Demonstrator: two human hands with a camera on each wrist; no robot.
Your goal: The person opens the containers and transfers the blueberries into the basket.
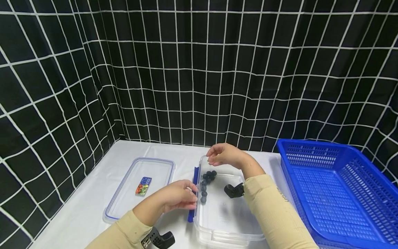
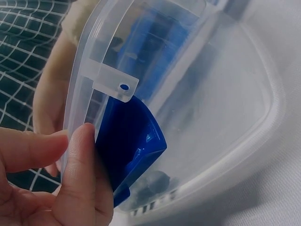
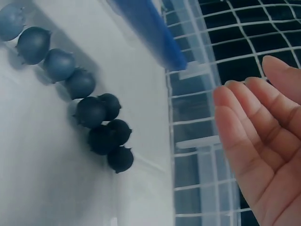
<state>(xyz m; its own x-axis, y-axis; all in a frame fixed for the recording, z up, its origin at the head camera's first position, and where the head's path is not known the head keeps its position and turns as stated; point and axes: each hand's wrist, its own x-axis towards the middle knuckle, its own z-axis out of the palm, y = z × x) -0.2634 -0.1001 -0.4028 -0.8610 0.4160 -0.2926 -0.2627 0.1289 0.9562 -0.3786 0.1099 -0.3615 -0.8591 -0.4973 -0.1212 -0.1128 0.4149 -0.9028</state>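
A clear plastic food container (image 1: 228,214) with blue side clips stands lidless at the front of the table. Several blueberries (image 1: 204,188) lie in an uneven row inside it, along its left wall and bunched at the far end. My left hand (image 1: 180,196) pinches the left rim between thumb and fingers, beside the blue clip (image 2: 134,146) hanging down there. Over the far left corner is my right hand (image 1: 224,154); its fingers are loosely bent with nothing between them. In the right wrist view its fingertips (image 3: 223,96) come right at the rim, thumb apart.
The clear lid (image 1: 124,204) with a blue seal and a fruit-picture label (image 1: 143,186) lies flat to the left. A large blue plastic basket (image 1: 323,193) stands at the right. Black cloth with white grid lines (image 1: 199,83) hangs behind the white table (image 1: 93,197).
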